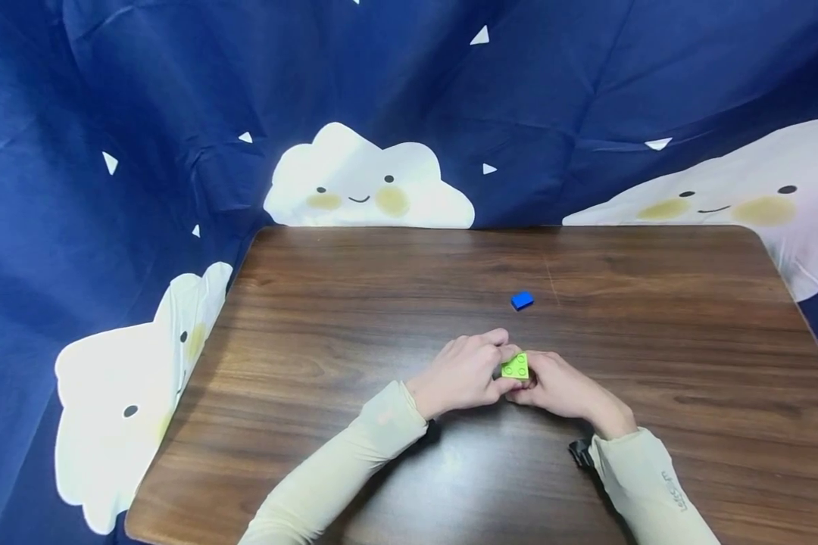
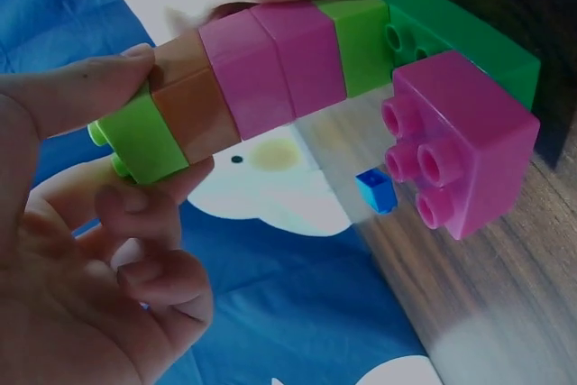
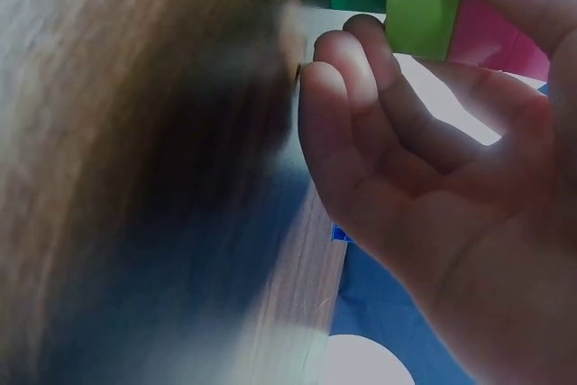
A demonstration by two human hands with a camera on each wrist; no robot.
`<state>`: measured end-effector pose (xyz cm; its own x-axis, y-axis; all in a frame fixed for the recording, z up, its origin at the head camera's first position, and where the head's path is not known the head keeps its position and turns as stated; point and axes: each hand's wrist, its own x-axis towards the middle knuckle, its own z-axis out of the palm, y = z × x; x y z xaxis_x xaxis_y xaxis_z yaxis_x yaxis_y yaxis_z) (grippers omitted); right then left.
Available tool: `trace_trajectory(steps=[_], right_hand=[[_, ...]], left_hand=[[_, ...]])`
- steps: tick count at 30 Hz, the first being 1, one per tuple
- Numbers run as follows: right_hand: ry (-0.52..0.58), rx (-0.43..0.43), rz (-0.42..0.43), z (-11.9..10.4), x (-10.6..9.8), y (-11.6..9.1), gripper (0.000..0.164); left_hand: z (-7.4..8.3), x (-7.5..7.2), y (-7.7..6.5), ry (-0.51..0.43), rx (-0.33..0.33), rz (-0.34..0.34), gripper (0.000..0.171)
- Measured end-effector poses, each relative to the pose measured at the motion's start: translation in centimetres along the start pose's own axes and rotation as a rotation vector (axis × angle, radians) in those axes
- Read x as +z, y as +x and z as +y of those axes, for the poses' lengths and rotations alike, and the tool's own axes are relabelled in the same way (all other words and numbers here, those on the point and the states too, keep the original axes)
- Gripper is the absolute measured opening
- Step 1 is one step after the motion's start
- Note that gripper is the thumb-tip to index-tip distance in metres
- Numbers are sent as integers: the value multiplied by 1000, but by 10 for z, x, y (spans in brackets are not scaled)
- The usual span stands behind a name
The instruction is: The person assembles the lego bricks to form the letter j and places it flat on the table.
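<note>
Both hands hold a tower of toy building bricks over the table. In the left wrist view, my left hand pinches the lime top brick between thumb and fingers. Below it come an orange-brown brick, two pink bricks and another lime brick. At the foot is a long green brick, with a separate-standing pink brick overlapping it, studs facing the same way. My right hand grips the tower low down, its thumb over the lower lime and pink bricks.
A small blue brick lies on the brown wooden table, beyond the hands. Dark blue cloth printed with white clouds hangs behind the table's back edge and along its left side.
</note>
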<state>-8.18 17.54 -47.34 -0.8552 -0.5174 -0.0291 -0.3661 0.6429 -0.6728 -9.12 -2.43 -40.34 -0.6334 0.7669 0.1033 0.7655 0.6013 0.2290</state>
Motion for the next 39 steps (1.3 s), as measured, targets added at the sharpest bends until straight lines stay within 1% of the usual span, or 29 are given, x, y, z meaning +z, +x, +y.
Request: trace_trajectory(steps=[4,13,20,27,35,39], right_hand=[[-3,-10,9,0,1,1,24],[19,6,-13,1,1,0,24],[9,18,-17,0,1,1,24],[8,15,-13,0,2,2,24],[21,37,-42,-1,2,3,26],[28,29,-29,-1,2,3,25]], left_hand=[[1,0,0,12,-5,-5,24],[5,1,-1,71,-73,-11,27],[8,-3,1,41,-121,-34,21],[8,-4,3,26,-130,-52,17],[8,-2,3,8,-140,-64,20],[9,-1,2,2,-161,-60,26]])
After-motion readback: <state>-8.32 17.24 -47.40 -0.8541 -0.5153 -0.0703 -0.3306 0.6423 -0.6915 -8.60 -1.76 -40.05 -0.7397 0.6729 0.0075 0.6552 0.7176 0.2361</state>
